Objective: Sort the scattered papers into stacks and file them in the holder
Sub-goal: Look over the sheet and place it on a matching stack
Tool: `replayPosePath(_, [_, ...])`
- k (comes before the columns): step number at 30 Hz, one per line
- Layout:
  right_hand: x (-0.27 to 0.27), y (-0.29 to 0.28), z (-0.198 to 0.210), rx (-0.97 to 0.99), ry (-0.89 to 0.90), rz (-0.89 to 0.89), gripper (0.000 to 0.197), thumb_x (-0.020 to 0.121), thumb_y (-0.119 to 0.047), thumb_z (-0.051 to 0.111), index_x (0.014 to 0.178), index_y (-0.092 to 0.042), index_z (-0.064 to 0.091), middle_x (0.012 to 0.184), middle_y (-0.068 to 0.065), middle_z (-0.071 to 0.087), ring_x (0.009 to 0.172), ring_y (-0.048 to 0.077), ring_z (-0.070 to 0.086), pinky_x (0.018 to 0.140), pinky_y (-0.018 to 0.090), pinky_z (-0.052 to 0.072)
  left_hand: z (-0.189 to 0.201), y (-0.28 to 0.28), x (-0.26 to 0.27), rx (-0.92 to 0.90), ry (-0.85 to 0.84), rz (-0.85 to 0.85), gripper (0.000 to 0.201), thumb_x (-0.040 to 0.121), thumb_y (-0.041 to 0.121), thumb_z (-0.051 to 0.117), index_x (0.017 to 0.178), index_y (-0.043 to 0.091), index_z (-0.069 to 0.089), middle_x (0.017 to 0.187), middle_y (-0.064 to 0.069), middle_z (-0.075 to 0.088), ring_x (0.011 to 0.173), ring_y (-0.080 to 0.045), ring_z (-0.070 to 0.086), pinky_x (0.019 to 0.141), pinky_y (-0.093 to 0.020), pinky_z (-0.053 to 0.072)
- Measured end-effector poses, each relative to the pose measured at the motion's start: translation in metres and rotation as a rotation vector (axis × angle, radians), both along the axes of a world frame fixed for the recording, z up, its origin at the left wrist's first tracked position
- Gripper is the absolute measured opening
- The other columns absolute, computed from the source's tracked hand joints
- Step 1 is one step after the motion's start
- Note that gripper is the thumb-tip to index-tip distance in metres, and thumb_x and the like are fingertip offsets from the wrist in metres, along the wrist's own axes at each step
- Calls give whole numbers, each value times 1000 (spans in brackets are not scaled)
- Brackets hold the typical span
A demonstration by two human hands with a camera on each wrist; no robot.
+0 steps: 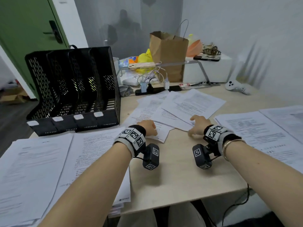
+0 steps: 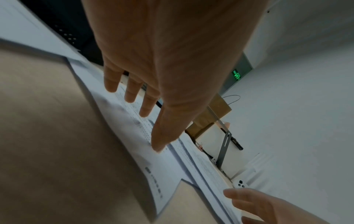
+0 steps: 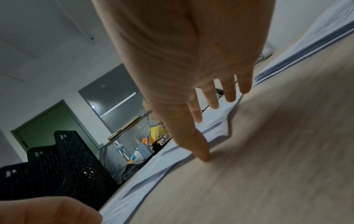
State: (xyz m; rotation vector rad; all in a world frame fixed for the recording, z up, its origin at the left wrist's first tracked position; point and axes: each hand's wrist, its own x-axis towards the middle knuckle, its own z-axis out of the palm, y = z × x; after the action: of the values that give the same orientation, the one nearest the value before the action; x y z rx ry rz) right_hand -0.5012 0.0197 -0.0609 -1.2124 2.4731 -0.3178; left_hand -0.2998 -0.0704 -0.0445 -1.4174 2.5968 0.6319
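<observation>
Head view: both forearms reach forward over the pale wooden tabletop (image 1: 172, 177). The left hand (image 1: 148, 126) lies palm down, fingers straight, on the near edge of the scattered papers (image 1: 180, 105), flat printed white sheets fanned and overlapping mid-table. The right hand (image 1: 196, 124) is spread with fingers extended, thumb tip on bare wood at the sheets' edge, gripping nothing. The holder (image 1: 73, 89), black perforated metal with four upright slots, stands to the left of the papers.
</observation>
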Motion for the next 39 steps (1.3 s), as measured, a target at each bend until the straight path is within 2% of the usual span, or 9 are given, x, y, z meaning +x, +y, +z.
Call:
replayPosePath(5, [-2, -11, 0, 74, 26, 97, 77, 77, -28, 70, 143, -20, 31, 144, 5, 41, 128, 29, 42, 101, 35, 41, -13, -4, -4, -27, -34, 35, 41, 86, 27, 62, 124, 17, 54, 132, -7, 50, 123, -27, 45, 100, -31, 36])
replayPosePath(13, [-3, -18, 6, 72, 140, 190, 40, 92, -15, 52, 132, -13, 53, 141, 6, 47, 128, 26, 45, 105, 31, 37, -17, -6, -4, -26, -15, 68, 42, 83, 30, 63, 124, 23, 53, 132, -6, 48, 125, -29, 40, 97, -34, 38])
replayPosePath(15, [-8, -15, 7, 35, 77, 162, 40, 90, -8, 55, 129, -13, 56, 140, 6, 49, 127, 24, 47, 100, 28, 39, -17, -7, -3, -19, -14, 62, 43, 83, 31, 64, 124, 24, 53, 133, -5, 48, 125, -29, 40, 96, -33, 37])
replayPosePath(19, [-11, -6, 6, 40, 22, 126, 45, 81, -15, 67, 125, -13, 57, 134, 5, 53, 121, 22, 50, 95, 27, 42, -14, -4, -2, -15, -21, 44, 46, 85, 35, 63, 128, 21, 52, 136, -7, 46, 127, -28, 40, 102, -32, 31])
replayPosePath(23, [-13, -5, 5, -42, 20, 89, 15, 82, -20, 70, 94, -11, 71, 108, 5, 69, 103, 21, 61, 77, 24, 44, -7, 0, -1, 9, 3, 38, 41, 91, 33, 55, 128, 17, 52, 135, -7, 49, 125, -25, 44, 103, -32, 30])
replayPosePath(31, [-15, 16, 14, -160, -142, 227, 5, 89, -14, 58, 85, -12, 57, 89, 2, 58, 81, 18, 52, 66, 25, 41, -1, -3, 0, 90, 402, 212, 64, 94, 31, 53, 146, 11, 21, 143, -15, 42, 127, -29, 46, 102, -34, 37])
replayPosePath(35, [-1, 46, 20, -174, -228, 318, 6, 88, -11, 58, 83, -14, 58, 80, -6, 58, 76, 12, 53, 60, 15, 39, 13, -5, -1, 62, 592, 342, 58, 97, 41, 42, 143, 10, 26, 142, -15, 42, 124, -31, 47, 103, -40, 41])
replayPosePath(37, [6, 61, 24, -116, -286, 360, 13, 87, -12, 61, 76, -19, 59, 82, -6, 63, 75, 9, 55, 62, 15, 40, 15, -3, 2, 91, 616, 368, 57, 96, 42, 44, 140, 9, 31, 136, -16, 46, 111, -31, 55, 93, -43, 50])
replayPosePath(39, [11, 72, 24, -32, -294, 376, 10, 84, -20, 67, 75, -21, 63, 94, -1, 70, 84, 11, 60, 73, 19, 45, 14, 1, 7, 94, 564, 349, 51, 94, 33, 52, 135, 7, 38, 129, -15, 50, 96, -28, 59, 82, -39, 55])
